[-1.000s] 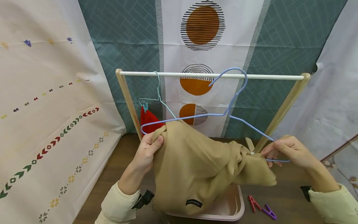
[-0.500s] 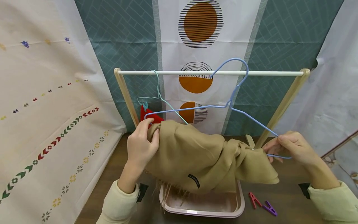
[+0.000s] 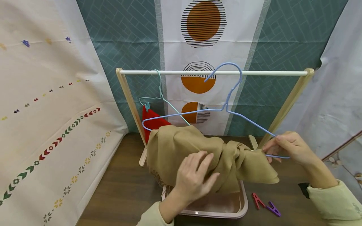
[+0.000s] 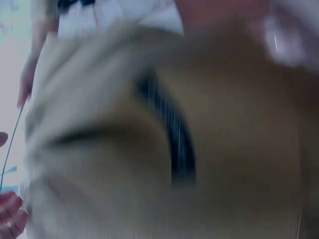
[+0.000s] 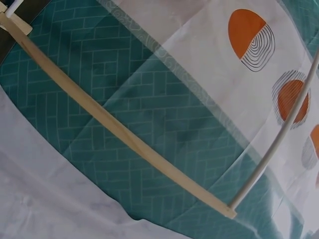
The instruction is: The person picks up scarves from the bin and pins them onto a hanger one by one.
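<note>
A tan fringed scarf (image 3: 186, 141) hangs draped over the lower bar of a blue clothes hanger (image 3: 226, 106), bunched toward the right. My right hand (image 3: 294, 149) pinches the hanger's right end, holding it in front of the rack. Its hook stands near the rail without visibly resting on it. In front of the scarf is my left hand (image 3: 195, 175), fingers spread and gripping nothing; whether it touches the cloth I cannot tell. The left wrist view shows the scarf's dark label (image 4: 172, 129), blurred, and some fingertips (image 4: 12, 216) at the left edge.
A rack with a white rail (image 3: 181, 72) and wooden legs (image 3: 291, 103) stands behind. On it hangs a mint hanger (image 3: 161, 91) with a red cloth (image 3: 152, 122) clipped on. Below are a pink basin (image 3: 244, 201), a red clothespin (image 3: 258, 201) and a purple clothespin (image 3: 273, 209).
My left hand has let go of the scarf's left edge and moved right and down across its front. The scarf's lower part was lifted, and the hanger shifted slightly left.
</note>
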A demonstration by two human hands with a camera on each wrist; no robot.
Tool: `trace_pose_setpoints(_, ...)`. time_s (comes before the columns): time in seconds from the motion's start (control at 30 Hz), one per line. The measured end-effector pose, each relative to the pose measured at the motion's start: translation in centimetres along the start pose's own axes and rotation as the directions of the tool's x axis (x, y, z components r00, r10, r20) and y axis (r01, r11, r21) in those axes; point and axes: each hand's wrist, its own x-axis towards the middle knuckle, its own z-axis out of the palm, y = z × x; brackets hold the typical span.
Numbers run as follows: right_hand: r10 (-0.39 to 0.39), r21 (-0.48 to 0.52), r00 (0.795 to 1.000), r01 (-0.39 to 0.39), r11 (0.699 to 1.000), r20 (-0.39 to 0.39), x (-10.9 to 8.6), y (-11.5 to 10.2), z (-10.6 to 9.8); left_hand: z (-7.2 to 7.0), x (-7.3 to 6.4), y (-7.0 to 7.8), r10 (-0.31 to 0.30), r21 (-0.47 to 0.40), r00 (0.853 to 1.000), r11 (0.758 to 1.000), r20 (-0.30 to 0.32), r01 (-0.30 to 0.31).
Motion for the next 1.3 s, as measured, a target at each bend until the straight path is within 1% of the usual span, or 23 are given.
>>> trace_pose_setpoints(0.1, -0.008, -0.007, 1.000, 0.008, 1.000, 0.007, 0.1, 0.2, 0.0, 1.5, -0.5, 2.2, -0.102, 0.054, 0.989, 0.994, 0.107, 0.097)
trace_pose_setpoints(0.23, -0.004, -0.019, 1.000, 0.004, 1.000, 0.005, 0.1, 0.4, 0.2, 3.2, -0.3, 3.9, -0.201, 0.186, 0.966, 0.968, 0.164, 0.170)
trace_pose_setpoints(0.4, 0.007, -0.059, 1.000, -0.007, 0.998, -0.008, 0.0, 0.6, 0.3, 4.4, 0.3, 4.2, -0.241, 0.270, 0.947, 0.946, 0.211, 0.180)
trace_pose_setpoints(0.47, 0.014, -0.087, 1.000, -0.016, 0.996, -0.015, -0.1, 0.6, 0.3, 4.5, 0.5, 4.0, -0.249, 0.211, 0.941, 0.956, 0.228, 0.201)
trace_pose_setpoints(0.53, 0.023, -0.117, 1.000, -0.025, 0.993, -0.019, -0.2, 0.6, 0.3, 4.3, 0.9, 3.7, -0.289, 0.059, 0.924, 0.957, 0.252, 0.283)
trace_pose_setpoints(0.57, 0.027, -0.137, 0.999, -0.030, 0.990, -0.023, -0.2, 0.7, 0.2, 4.2, 1.2, 3.5, -0.318, -0.032, 0.909, 0.941, 0.269, 0.338)
trace_pose_setpoints(0.6, 0.033, -0.152, 0.999, -0.036, 0.988, -0.027, -0.2, 0.7, 0.2, 3.9, 1.6, 3.2, -0.354, -0.140, 0.887, 0.903, 0.296, 0.407)
trace_pose_setpoints(0.63, 0.039, -0.163, 0.999, -0.044, 0.986, -0.030, -0.3, 0.7, 0.2, 3.7, 2.1, 2.9, -0.390, -0.254, 0.861, 0.841, 0.327, 0.477)
trace_pose_setpoints(0.67, 0.046, -0.170, 0.998, -0.051, 0.984, -0.031, -0.3, 0.7, 0.3, 3.5, 2.7, 2.5, -0.426, -0.350, 0.828, 0.761, 0.366, 0.546)
trace_pose_setpoints(0.73, 0.055, -0.176, 0.998, -0.059, 0.983, -0.026, -0.2, 0.7, 0.3, 3.2, 4.0, 1.7, -0.484, -0.488, 0.744, 0.562, 0.461, 0.668)
trace_pose_setpoints(0.83, 0.053, -0.165, 0.999, -0.054, 0.985, -0.011, -0.1, 0.9, 0.4, 3.1, 6.0, 0.6, -0.556, -0.603, 0.603, 0.214, 0.572, 0.769)
trace_pose_setpoints(0.9, 0.039, -0.153, 0.999, -0.039, 0.987, 0.002, 0.1, 1.1, 0.5, 3.1, 7.1, 0.0, -0.610, -0.662, 0.523, -0.004, 0.595, 0.750)
trace_pose_setpoints(0.97, 0.026, -0.145, 1.000, -0.025, 0.989, 0.005, 0.1, 1.2, 0.6, 3.2, 7.9, -0.4, -0.657, -0.720, 0.473, -0.157, 0.587, 0.676)
trace_pose_setpoints(1.0, 0.024, -0.140, 1.000, -0.023, 0.990, 0.004, 0.2, 1.3, 0.6, 3.3, 8.2, -0.6, -0.668, -0.738, 0.460, -0.204, 0.585, 0.643)
trace_pose_setpoints(1.03, 0.020, -0.144, 1.000, -0.020, 0.989, 0.003, 0.2, 1.3, 0.7, 3.4, 8.3, -0.8, -0.661, -0.744, 0.466, -0.215, 0.588, 0.632)
trace_pose_setpoints(1.07, 0.018, -0.147, 1.000, -0.017, 0.989, 0.001, 0.2, 1.3, 0.7, 3.5, 8.2, -1.0, -0.637, -0.728, 0.485, -0.180, 0.599, 0.662)
trace_pose_setpoints(1.1, 0.016, -0.150, 1.000, -0.016, 0.989, -0.002, 0.3, 1.3, 0.7, 3.6, 8.1, -1.1, -0.599, -0.696, 0.507, -0.121, 0.620, 0.708)
trace_pose_setpoints(1.13, 0.019, -0.155, 1.000, -0.020, 0.988, -0.009, 0.3, 1.3, 0.8, 3.7, 7.9, -1.3, -0.547, -0.657, 0.540, -0.024, 0.639, 0.754)
trace_pose_setpoints(1.17, 0.021, -0.160, 1.000, -0.023, 0.987, -0.015, 0.3, 1.3, 0.8, 3.8, 7.6, -1.4, -0.488, -0.615, 0.572, 0.089, 0.659, 0.784)
trace_pose_setpoints(1.2, 0.022, -0.165, 1.000, -0.025, 0.986, -0.021, 0.3, 1.3, 0.8, 3.9, 7.3, -1.5, -0.429, -0.573, 0.608, 0.225, 0.668, 0.788)
trace_pose_setpoints(1.23, 0.024, -0.171, 0.999, -0.029, 0.985, -0.026, 0.3, 1.3, 0.9, 4.0, 6.9, -1.5, -0.367, -0.541, 0.654, 0.371, 0.661, 0.755)
trace_pose_setpoints(1.27, 0.029, -0.172, 0.999, -0.035, 0.984, -0.034, 0.3, 1.3, 0.9, 4.0, 6.6, -1.5, -0.315, -0.513, 0.697, 0.497, 0.644, 0.700)
trace_pose_setpoints(1.3, 0.034, -0.174, 0.999, -0.041, 0.984, -0.041, 0.3, 1.3, 0.9, 4.1, 6.3, -1.3, -0.270, -0.498, 0.737, 0.590, 0.620, 0.635)
